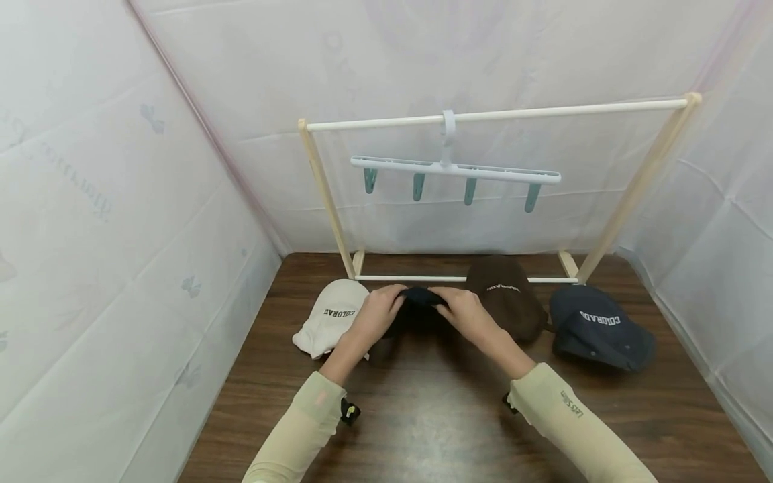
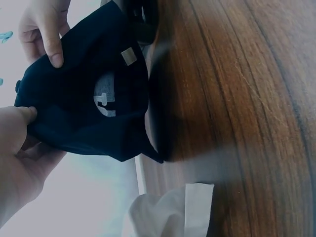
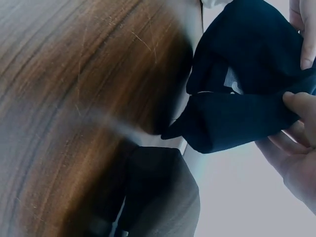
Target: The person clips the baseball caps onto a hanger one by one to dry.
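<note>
Dark navy baseball cap (image 2: 74, 89) held over the bench (image 1: 423, 416), between white cap (image 1: 332, 312) and brown cap (image 1: 504, 302). My left fingers (image 3: 309, 49) and right fingers (image 2: 52, 44) pinch its crown from both sides, presumably keeping it level. Beyond: clip hanger (image 1: 453, 168), hooked near mid-rail (image 1: 386, 123), likely for balance.

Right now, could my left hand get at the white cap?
Probably not without letting go: your left hand grips the black cap, though the white cap sits close by, with no other cap between.

Left grip (image 1: 377, 311) near right grip (image 1: 465, 311), both pinched
</note>
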`<act>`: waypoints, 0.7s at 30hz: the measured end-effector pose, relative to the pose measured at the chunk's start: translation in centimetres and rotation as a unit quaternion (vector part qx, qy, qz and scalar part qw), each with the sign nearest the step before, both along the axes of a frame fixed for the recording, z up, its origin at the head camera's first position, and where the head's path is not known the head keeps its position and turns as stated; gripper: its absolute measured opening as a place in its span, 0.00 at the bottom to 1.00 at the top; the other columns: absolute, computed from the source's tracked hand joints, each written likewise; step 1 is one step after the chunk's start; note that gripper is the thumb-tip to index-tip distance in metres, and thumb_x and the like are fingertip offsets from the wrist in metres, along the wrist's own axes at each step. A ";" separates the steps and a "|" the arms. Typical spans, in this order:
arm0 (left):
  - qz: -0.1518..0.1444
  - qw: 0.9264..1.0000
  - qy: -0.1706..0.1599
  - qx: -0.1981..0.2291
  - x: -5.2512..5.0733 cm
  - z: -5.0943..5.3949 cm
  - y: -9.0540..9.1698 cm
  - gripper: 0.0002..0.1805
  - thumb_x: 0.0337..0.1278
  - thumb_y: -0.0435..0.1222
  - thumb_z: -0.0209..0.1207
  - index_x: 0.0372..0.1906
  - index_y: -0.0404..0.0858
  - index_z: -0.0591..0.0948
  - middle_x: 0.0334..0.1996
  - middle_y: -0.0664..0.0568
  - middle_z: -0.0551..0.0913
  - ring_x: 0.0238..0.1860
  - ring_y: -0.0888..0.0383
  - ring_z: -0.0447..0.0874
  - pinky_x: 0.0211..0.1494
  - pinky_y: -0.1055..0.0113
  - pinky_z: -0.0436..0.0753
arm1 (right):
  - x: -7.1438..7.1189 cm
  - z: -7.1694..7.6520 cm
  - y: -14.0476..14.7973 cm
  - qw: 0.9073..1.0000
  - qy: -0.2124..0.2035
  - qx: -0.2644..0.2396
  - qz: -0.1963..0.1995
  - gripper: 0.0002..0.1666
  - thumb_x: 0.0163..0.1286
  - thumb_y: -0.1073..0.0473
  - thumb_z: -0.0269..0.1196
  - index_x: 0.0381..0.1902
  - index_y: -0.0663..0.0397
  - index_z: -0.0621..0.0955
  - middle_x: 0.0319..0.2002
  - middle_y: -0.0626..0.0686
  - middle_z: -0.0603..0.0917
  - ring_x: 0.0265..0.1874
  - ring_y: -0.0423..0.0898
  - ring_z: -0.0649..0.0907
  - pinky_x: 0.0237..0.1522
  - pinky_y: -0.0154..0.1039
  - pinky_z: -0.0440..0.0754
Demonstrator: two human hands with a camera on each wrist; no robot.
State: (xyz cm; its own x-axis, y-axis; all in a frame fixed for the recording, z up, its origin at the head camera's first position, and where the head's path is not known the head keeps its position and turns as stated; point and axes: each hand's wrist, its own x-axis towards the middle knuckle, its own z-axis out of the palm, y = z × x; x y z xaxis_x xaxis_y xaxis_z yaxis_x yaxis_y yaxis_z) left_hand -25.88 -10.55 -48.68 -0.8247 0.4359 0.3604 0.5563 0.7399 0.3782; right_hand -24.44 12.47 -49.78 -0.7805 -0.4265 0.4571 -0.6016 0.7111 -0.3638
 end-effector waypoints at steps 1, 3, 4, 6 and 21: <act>0.000 1.000 0.000 0.002 0.0 0.1 0.0 0.10 0.76 0.36 0.56 0.53 0.39 0.84 0.49 0.47 0.88 0.51 0.50 0.87 0.53 0.56 0.87 | -0.1 0.1 0.0 1.000 0.000 0.001 -0.001 0.21 0.69 0.65 0.69 0.59 0.58 0.83 0.52 0.59 0.87 0.48 0.54 0.88 0.45 0.46 0.88; 0.000 1.000 -0.005 0.005 0.0 0.3 0.0 0.10 0.76 0.36 0.56 0.53 0.39 0.84 0.49 0.47 0.87 0.51 0.50 0.87 0.53 0.55 0.87 | -0.2 0.2 0.0 1.000 -0.002 0.001 -0.003 0.19 0.70 0.65 0.68 0.58 0.57 0.83 0.51 0.58 0.88 0.47 0.53 0.88 0.44 0.45 0.89; -0.001 1.000 -0.007 0.006 0.0 0.3 0.0 0.10 0.76 0.36 0.56 0.53 0.39 0.84 0.49 0.47 0.87 0.51 0.49 0.87 0.53 0.55 0.87 | -0.3 0.3 -0.1 1.000 -0.005 0.001 -0.004 0.19 0.70 0.66 0.68 0.57 0.57 0.83 0.50 0.58 0.88 0.46 0.53 0.89 0.43 0.45 0.89; -0.002 1.000 -0.010 0.006 0.0 0.4 -0.1 0.11 0.76 0.36 0.55 0.54 0.39 0.83 0.50 0.46 0.87 0.52 0.49 0.87 0.53 0.55 0.86 | -0.3 0.5 -0.2 1.000 -0.009 0.000 -0.005 0.18 0.69 0.66 0.68 0.56 0.57 0.84 0.49 0.57 0.88 0.45 0.53 0.89 0.42 0.45 0.89; -0.009 1.000 -0.001 0.011 -0.2 1.3 -0.2 0.11 0.77 0.35 0.54 0.55 0.38 0.82 0.50 0.46 0.87 0.52 0.51 0.87 0.52 0.58 0.87 | -0.6 1.7 -0.6 0.999 0.029 0.010 -0.011 0.14 0.68 0.70 0.68 0.52 0.59 0.85 0.46 0.57 0.89 0.44 0.53 0.89 0.43 0.46 0.89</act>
State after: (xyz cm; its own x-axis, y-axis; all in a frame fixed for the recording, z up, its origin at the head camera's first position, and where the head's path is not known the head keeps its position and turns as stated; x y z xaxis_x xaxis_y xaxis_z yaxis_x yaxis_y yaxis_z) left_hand -26.04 -10.71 -47.35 -0.8177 0.4421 0.3686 0.5684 0.7213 0.3957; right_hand -25.04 11.87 -48.10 -0.7624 -0.4183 0.4936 -0.6052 0.7311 -0.3151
